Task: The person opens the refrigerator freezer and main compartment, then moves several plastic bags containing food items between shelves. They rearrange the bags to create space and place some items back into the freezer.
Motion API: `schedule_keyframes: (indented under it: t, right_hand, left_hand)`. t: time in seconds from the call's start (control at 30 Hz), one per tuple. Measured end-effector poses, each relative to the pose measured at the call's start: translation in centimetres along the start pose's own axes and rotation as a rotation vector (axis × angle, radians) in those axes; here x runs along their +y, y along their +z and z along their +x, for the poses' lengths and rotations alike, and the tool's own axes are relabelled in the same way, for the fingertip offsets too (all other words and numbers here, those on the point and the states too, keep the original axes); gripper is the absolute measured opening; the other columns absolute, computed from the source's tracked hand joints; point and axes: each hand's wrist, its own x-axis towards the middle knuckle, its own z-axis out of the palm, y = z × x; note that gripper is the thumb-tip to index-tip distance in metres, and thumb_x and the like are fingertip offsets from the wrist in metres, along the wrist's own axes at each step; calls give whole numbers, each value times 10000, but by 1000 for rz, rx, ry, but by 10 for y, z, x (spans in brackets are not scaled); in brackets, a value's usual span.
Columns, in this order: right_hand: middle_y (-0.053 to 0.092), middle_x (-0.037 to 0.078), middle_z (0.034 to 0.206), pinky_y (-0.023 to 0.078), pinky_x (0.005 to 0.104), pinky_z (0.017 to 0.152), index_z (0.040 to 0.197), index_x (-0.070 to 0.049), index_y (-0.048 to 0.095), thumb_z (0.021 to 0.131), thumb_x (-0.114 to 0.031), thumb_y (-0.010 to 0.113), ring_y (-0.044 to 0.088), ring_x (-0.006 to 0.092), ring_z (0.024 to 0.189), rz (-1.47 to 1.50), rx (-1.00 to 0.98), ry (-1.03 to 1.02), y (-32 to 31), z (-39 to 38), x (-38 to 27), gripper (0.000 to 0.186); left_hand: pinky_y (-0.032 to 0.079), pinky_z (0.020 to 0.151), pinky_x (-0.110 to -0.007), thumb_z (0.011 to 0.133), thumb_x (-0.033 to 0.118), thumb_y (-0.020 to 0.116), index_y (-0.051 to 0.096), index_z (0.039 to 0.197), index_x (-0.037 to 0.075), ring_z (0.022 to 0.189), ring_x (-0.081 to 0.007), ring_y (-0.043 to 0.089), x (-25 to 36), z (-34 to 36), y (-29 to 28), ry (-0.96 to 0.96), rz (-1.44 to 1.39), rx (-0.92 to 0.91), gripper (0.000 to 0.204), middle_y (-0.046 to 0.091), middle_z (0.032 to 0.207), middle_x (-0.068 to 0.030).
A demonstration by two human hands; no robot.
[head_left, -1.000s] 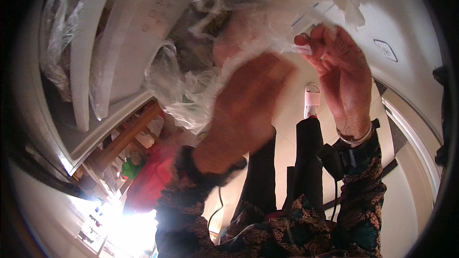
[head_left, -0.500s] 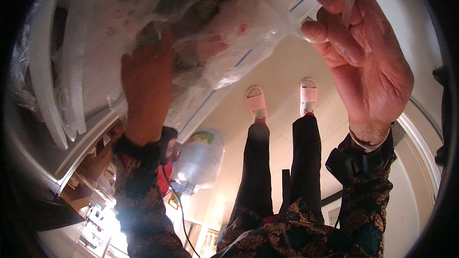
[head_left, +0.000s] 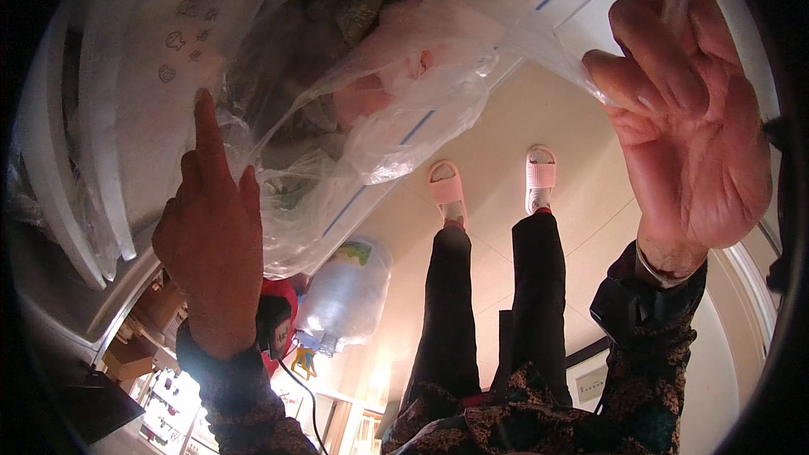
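My right hand is raised at the upper right, its curled fingers gripping the stretched edge of a clear plastic bag. Dark greenish-brown lumps show inside the bag, and a pinkish patch appears through the film. At the left, my left hand has its index finger stretched out and its thumb apart, with nothing visibly held. That fingertip lies over a white panel bearing small printed symbols, right beside the bag; whether it touches either, I cannot tell.
White curved shelf or drawer edges stand at the far left. On the floor below the bag lies a large clear bottle, near something red. Pink slippers are on my feet. Cardboard boxes sit lower left.
My left hand has come out from behind the plastic and moved down and left. My right hand has shifted right and slightly down, pulling the bag's edge wider, so its contents show more clearly.
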Motion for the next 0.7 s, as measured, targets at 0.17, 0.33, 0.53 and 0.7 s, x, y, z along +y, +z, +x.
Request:
schedule_keyframes:
  t: [0.17, 0.33, 0.53, 0.7]
  right_hand:
    - [452, 165, 1211, 404, 471, 1037, 1406, 56, 446, 854, -116, 644, 458, 280, 1134, -56, 4, 12, 2, 0, 1, 611]
    - [451, 191, 1281, 394, 496, 1049, 1403, 35, 463, 821, -97, 669, 444, 319, 1212, -196, 7, 14, -2, -1, -2, 632]
    - [450, 222, 1363, 383, 527, 1062, 1401, 10, 482, 781, -75, 699, 427, 365, 1305, -803, -148, -7, 32, -9, 12, 662]
    - [565, 232, 1272, 400, 530, 1049, 1280, -59, 624, 810, -237, 725, 483, 352, 1290, -1037, -472, -136, 120, -44, 59, 513]
  left_hand:
    - [619, 739, -354, 879, 224, 761, 134, 1593, 235, 887, -301, 743, 5, -4, -9, -70, -112, -42, 950, 679, 1212, -154]
    - [618, 725, -351, 891, 202, 741, 167, 1587, 239, 858, -298, 742, 5, -5, -11, -91, -131, -30, 903, 666, 1252, -137]
    - [583, 813, -396, 962, 155, 607, 449, 1480, 166, 973, -311, 698, 13, -3, -19, 15, -341, -141, 542, 639, 1249, -124]
    - [392, 1074, -517, 946, 130, 576, 536, 1407, 129, 1266, -353, 517, 28, 16, -43, 323, -577, 243, 462, 555, 1360, -138]
